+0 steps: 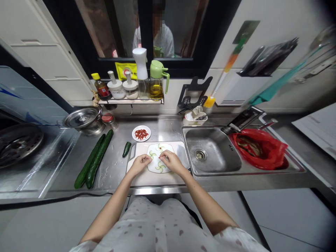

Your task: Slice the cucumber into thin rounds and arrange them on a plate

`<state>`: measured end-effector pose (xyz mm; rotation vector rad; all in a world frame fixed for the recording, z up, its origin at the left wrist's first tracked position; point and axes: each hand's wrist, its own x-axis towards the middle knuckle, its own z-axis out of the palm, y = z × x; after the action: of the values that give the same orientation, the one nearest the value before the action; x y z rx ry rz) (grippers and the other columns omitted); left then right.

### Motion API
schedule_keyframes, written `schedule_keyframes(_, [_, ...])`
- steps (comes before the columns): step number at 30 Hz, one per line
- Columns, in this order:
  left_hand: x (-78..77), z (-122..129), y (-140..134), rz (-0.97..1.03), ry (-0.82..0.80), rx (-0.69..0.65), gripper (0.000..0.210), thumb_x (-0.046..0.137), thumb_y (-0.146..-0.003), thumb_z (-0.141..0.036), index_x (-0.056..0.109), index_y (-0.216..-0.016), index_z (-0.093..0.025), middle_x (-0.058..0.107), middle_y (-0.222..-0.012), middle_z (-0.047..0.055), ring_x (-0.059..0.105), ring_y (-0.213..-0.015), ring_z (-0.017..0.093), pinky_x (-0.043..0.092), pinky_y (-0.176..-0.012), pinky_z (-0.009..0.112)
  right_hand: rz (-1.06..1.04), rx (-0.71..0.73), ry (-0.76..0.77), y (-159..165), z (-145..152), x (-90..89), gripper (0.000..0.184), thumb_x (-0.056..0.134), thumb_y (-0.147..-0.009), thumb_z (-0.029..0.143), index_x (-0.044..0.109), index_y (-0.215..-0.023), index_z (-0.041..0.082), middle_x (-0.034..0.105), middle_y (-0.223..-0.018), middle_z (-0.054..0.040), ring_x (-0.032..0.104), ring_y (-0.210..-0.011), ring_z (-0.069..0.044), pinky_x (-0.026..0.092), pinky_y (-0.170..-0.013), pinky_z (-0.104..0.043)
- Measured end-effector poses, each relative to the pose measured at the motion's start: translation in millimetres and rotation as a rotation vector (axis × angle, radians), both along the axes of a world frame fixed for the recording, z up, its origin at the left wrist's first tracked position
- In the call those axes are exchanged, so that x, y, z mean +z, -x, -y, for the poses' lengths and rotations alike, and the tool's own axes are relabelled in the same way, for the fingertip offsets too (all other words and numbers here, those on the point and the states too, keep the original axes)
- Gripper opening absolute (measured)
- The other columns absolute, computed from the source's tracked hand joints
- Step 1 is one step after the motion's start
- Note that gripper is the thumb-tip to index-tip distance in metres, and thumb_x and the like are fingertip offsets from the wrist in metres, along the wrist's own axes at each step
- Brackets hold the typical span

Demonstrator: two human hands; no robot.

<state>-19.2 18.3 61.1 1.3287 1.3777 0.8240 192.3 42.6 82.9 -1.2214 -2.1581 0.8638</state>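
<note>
A white plate [149, 164] lies on the cutting board [139, 180], with thin cucumber slices [160, 167] fanned into curved clusters on it. One cluster at the top has a red bit at its middle. My right hand [172, 161] is over the plate, its fingertips pinched on a small red chili piece [159, 157]. At the plate's left edge, my left hand [140, 164] has thumb and fingers together by a cucumber cluster; whatever is between them is too small to make out. Chopped red chili [141, 134] sits in a small white dish [141, 140] behind the board.
Two long cucumbers [96, 159] and a cucumber stub [126, 149] lie to the left. A knife [183, 154] rests on the board's right side. Beyond it are the sink [212, 150] and a red plastic bag [262, 157]. A seasoning rack [131, 101] hangs at the back.
</note>
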Motion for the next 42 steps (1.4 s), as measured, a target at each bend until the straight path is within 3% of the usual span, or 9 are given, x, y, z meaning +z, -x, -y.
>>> schedule_keyframes(4, [-14.2,12.1,-4.2,-0.249,-0.03,-0.003,0.028,0.059,-0.075,-0.038,0.065,-0.093,-0.017,0.062,-0.075,-0.001,0.048,-0.058,0.01,0.038,-0.059,0.022,0.046,-0.065,0.033,-4.3,8.8,-15.9,0.012,0.051,-0.085,0.025,0.062,-0.086,0.021,0.06,-0.086,-0.0015,0.053,-0.079,-0.013,0.036,-0.069,-0.024])
schedule_keyframes(8, [-21.2,19.1,-15.2,-0.428,-0.1,-0.03,0.02,0.059,-0.077,-0.033,0.066,-0.089,-0.02,0.063,-0.078,0.0,0.055,-0.069,0.012,0.039,-0.066,0.023,0.127,-0.102,0.053,-3.6,16.9,-27.4,0.011,0.051,-0.085,0.025,0.062,-0.084,0.021,0.06,-0.086,-0.0009,0.053,-0.079,-0.013,0.035,-0.068,-0.023])
schedule_keyframes(19, [-29.1,25.7,-39.4,-0.659,-0.182,-0.156,0.016,0.056,-0.082,-0.029,0.067,-0.092,-0.023,0.061,-0.086,0.003,0.055,-0.086,0.016,0.039,-0.079,0.026,0.355,-0.128,0.033,3.0,34.6,-61.1,0.014,0.049,-0.088,0.025,0.061,-0.082,0.02,0.061,-0.088,-0.0016,0.05,-0.085,-0.014,0.027,-0.073,-0.026])
schedule_keyframes(42, [-37.7,19.1,-55.5,-0.79,-0.147,-0.193,0.02,0.05,-0.084,-0.026,0.069,-0.087,-0.021,0.063,-0.087,0.006,0.056,-0.09,0.02,0.037,-0.079,0.03,0.431,-0.109,0.029,6.1,36.2,-68.6,0.017,0.046,-0.089,0.026,0.062,-0.085,0.02,0.06,-0.089,-0.0031,0.049,-0.085,-0.016,0.025,-0.075,-0.028])
